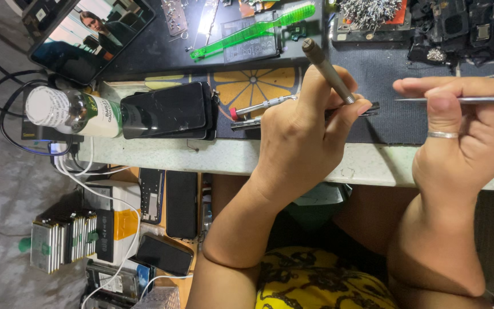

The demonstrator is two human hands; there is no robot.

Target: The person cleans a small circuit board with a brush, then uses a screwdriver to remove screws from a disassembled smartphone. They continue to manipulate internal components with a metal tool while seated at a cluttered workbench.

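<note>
My left hand [301,134] is closed around a grey metal screwdriver [327,71] whose handle points up and away from me. My right hand [467,131], with a ring on one finger, pinches a thin metal pick [475,100] that lies level and points left. Both tips meet near a small dark part [373,107] on the dark work mat [390,68]; my fingers hide most of it. A red-ended screwdriver [258,107] lies just left of my left hand.
A stack of dark phones [167,111] and a white-capped bottle [72,111] lie at the left on the pale bench edge [212,157]. Farther back are a green plastic brush [253,31], a lit screen [87,28], a heap of metal bits [370,11] and black parts [458,28]. Phones, boxes and cables sit below.
</note>
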